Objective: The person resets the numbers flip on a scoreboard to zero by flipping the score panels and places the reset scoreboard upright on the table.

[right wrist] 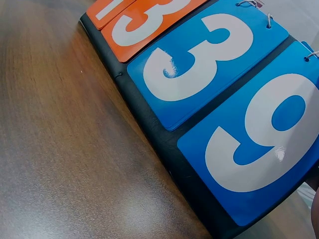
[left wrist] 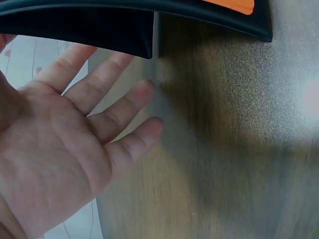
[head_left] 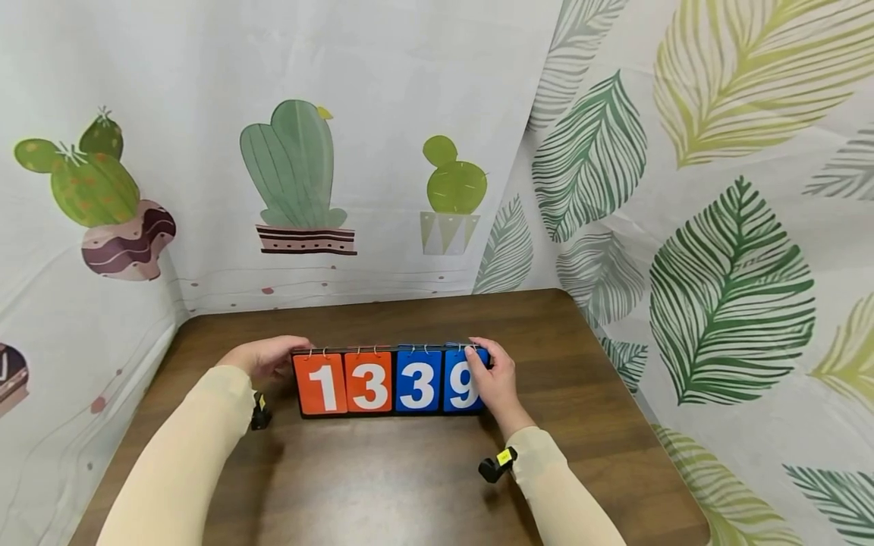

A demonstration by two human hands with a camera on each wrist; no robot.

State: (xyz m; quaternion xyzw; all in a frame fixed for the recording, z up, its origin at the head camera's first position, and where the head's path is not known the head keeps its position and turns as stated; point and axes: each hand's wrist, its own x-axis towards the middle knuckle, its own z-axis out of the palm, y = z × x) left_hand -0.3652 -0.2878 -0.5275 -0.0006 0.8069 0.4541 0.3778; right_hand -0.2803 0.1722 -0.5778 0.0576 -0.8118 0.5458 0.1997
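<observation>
Black flip scoreboard with orange and blue number cards (head_left: 371, 384) on or just above brown wood-grain tabletop (head_left: 587, 394). Your left hand (head_left: 266, 356): fingers loosely spread at one end. Your right hand (head_left: 497, 379) pinches the opposite top corner. Advise balancing both ends.

Brown wooden table (head_left: 587, 394), white cactus-print backdrop (head_left: 389, 68) behind, leaf-print backdrop (head_left: 734, 296) at right

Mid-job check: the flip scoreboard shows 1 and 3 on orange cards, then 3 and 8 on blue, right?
Not quite: the last blue card shows 9, not 8, as the right wrist view makes clear. The rest of the flip scoreboard reads as you said.
</observation>
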